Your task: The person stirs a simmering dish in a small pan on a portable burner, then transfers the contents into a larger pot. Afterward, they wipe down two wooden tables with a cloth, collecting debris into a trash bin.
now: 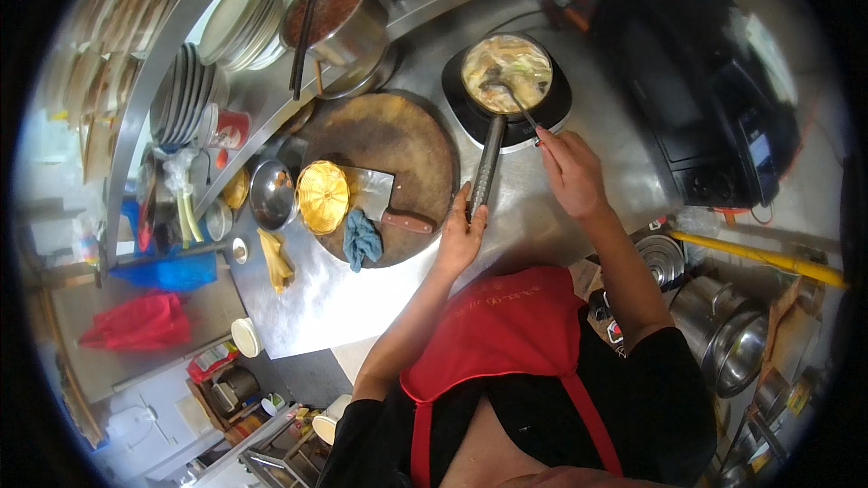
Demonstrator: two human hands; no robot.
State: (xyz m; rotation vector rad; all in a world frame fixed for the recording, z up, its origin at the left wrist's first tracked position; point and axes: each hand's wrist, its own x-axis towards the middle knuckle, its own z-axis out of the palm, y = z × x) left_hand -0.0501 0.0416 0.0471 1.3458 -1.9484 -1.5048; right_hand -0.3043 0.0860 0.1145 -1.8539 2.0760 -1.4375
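My left hand (462,234) grips the end of the dark handle (489,161) of a saucepan (507,73). The pan sits on a black portable cooktop (454,91) and holds a pale, brothy food with light strips and bits of green. In my right hand (573,173) is a metal spoon or ladle (519,103); its bowl end dips into the food. Left of the pan lies a round wooden chopping board (400,149), with a cleaver (410,219), a yellow woven basket (323,196) and a crumpled blue-green cloth (361,238) on it.
A black microwave-like appliance (685,81) stands at the right. On the shelf at upper left are stacked plates (237,20) and a steel pot (352,30) of reddish sauce with chopsticks across it. A steel bowl (271,194) and a yellow cloth (274,261) are beside the board.
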